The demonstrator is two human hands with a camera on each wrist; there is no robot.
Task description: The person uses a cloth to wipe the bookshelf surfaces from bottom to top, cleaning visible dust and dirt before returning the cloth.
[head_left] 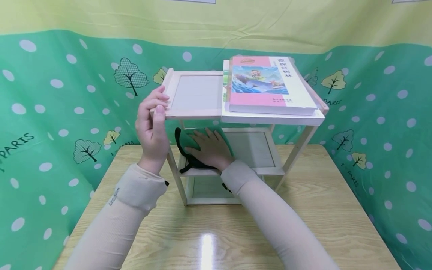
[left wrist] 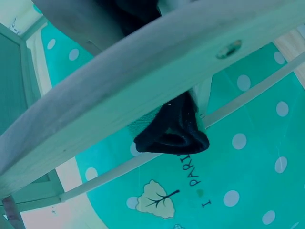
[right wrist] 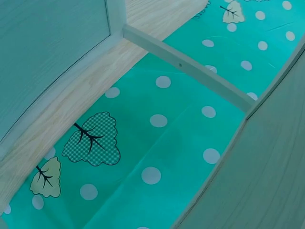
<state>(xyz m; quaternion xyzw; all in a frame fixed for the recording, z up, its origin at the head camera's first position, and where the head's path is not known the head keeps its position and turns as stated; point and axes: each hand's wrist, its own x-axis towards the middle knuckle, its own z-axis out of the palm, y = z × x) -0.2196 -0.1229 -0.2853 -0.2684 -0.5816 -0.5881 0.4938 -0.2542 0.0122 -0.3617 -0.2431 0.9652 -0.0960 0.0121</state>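
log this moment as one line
left hand: holds pale wooden three-tier shelf | right hand: rests on green cloth item with black trim, middle tier | pink-and-white rectangular book: up top

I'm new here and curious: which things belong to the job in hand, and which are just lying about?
Job, apparently:
left hand
right hand
green black-trimmed item
shelf unit

Just there, probably:
pink-and-white book
table
dotted curtain

A pale bar [left wrist: 143, 71] is slanting across my left wrist feed — I'm making out a round mark [left wrist: 229, 49] toward its right. Below it a black folded edge [left wrist: 159, 125] is poking out; behind that, a thin rail [left wrist: 257, 87] is crossing dotted green cloth [left wrist: 259, 129] bearing a printed tree [left wrist: 157, 202].
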